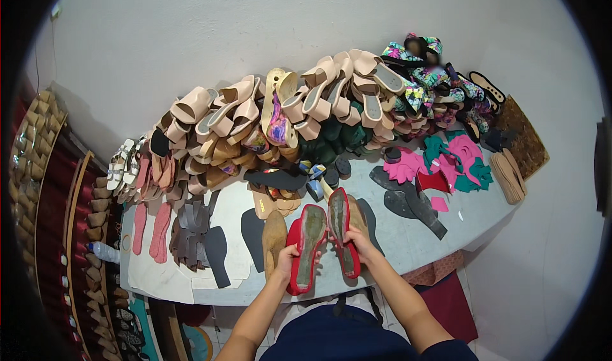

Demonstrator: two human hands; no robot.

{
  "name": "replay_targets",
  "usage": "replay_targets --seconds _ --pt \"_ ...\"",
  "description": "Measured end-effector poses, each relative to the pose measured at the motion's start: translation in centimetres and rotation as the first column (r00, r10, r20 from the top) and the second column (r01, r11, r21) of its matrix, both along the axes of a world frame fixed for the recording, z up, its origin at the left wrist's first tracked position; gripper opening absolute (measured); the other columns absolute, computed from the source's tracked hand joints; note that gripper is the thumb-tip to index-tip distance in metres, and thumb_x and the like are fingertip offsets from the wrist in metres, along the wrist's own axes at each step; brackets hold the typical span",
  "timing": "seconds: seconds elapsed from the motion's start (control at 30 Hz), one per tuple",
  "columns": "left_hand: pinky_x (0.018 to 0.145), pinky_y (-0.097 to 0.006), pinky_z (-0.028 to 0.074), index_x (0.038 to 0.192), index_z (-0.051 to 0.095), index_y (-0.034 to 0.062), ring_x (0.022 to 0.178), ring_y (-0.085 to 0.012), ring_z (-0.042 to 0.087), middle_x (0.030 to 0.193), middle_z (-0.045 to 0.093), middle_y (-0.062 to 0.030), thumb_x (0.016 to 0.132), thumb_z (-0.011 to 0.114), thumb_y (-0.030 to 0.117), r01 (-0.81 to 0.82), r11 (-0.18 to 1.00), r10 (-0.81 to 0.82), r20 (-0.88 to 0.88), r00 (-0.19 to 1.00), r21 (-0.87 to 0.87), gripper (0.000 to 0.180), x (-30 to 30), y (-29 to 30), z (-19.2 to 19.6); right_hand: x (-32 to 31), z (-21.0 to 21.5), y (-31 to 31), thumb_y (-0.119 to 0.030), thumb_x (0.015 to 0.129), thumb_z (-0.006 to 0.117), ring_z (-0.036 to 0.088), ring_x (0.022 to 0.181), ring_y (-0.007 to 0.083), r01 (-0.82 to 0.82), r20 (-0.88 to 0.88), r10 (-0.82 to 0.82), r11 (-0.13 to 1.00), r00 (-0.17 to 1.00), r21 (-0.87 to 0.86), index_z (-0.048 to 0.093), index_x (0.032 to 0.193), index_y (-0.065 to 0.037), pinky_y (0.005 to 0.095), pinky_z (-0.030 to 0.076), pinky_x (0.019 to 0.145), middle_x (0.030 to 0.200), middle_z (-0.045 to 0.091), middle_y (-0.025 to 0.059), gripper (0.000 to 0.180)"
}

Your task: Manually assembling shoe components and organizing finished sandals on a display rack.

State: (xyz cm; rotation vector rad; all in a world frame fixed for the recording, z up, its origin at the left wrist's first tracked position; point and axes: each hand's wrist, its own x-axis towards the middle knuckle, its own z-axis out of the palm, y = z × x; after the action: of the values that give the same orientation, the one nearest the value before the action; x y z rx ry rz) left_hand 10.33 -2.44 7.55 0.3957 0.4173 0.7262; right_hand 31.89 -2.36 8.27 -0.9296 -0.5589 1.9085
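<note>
The left hand (288,259) grips a red-edged shoe with a long grey-green underside (312,229), thumb at the outer edge. The right hand (360,241) grips its matching red shoe with a narrow grey underside (340,221) in the same manner. Both shoes are held bottom toward the viewer, toes away, side by side in front of the person, over the near edge of the pale grey-blue worktop (414,249); whether either touches it cannot be told.

Handling, as judged: each piece looks light enough for one hand. The bottom appears firm and rough — little risk of slipping — while the red covering around it looks softer and could crease or mark under hard pressure. The sound hold is across the middle by both side edges, fingers clear of the grey face.

Just left of the pair lies a tan, foot-shaped form (274,236), with a flat dark grey sole piece (252,233) beside it. Behind — toward the wall — stands a heap of beige block-heeled sandals (317,103).
</note>
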Motion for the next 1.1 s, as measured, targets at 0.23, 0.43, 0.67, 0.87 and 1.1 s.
replay_targets --seconds 0.23,0.43,0.67,0.87,1.1 --pt "0.078 -0.038 0.045 0.126 0.032 -0.0004 0.088 -0.0268 0.054 0.124 0.041 -0.0197 0.084 0.027 0.045 -0.009 0.998 0.006 -0.056 0.998 -0.068 0.062 -0.3 0.3 3.4 -0.3 -0.4 -0.8 -0.004 0.062 0.04 0.053 0.09 0.0196 0.067 -0.148 -0.064 0.998 0.987 0.017 0.038 0.12 -0.002 0.0338 0.046 0.075 0.118 0.048 0.0123 0.058" --pt "0.064 -0.031 0.046 0.125 0.036 0.0087 0.069 -0.0176 0.054 0.094 0.057 -0.0091 0.089 0.028 0.045 0.097 0.995 -0.091 -0.369 0.925 -0.003 0.052 -0.2 2.0 -0.2 -0.4 0.0 -1.9 -0.014 0.058 0.044 0.054 0.09 0.0221 0.024 -0.302 -0.001 0.997 0.953 0.074 0.034 0.124 0.001 0.0365 0.048 0.075 0.12 0.046 0.0151 0.068" --pt "0.091 -0.048 0.028 0.133 0.011 0.0094 0.109 -0.0452 0.031 0.126 0.016 -0.0267 0.081 0.05 0.025 0.208 0.878 0.424 -0.902 0.081 0.431 0.067 5.7 -1.3 -2.9 0.0 -0.1 -2.5 -0.012 0.06 0.043 0.053 0.093 0.0227 0.129 -0.395 -0.071 0.984 0.916 0.123 0.032 0.125 0.002 0.0342 0.047 0.079 0.122 0.044 0.0153 0.068" --pt "0.094 -0.048 0.022 0.134 0.008 0.0169 0.114 -0.0414 0.023 0.129 0.007 -0.0234 0.074 0.057 0.019 0.111 0.967 0.223 -0.973 0.054 0.227 0.077 7.6 -1.7 -3.0 -0.3 0.4 -2.9 -0.01 0.062 0.042 0.054 0.09 0.0223 0.219 -0.301 -0.179 0.97 0.936 0.103 0.032 0.124 0.0 0.0349 0.046 0.078 0.118 0.046 0.0148 0.064" --pt "0.099 -0.042 0.018 0.135 0.01 0.0124 0.124 -0.0351 0.012 0.132 0.014 -0.0205 0.081 0.05 0.034 0.292 0.937 0.171 -0.981 0.086 0.189 0.07 6.1 -1.4 -2.3 -0.9 -0.6 -2.9 -0.005 0.065 0.042 0.055 0.083 0.0199 0.278 -0.142 -0.265 0.957 0.954 0.08 0.035 0.122 -0.002 0.033 0.047 0.074 0.114 0.048 0.0146 0.058"
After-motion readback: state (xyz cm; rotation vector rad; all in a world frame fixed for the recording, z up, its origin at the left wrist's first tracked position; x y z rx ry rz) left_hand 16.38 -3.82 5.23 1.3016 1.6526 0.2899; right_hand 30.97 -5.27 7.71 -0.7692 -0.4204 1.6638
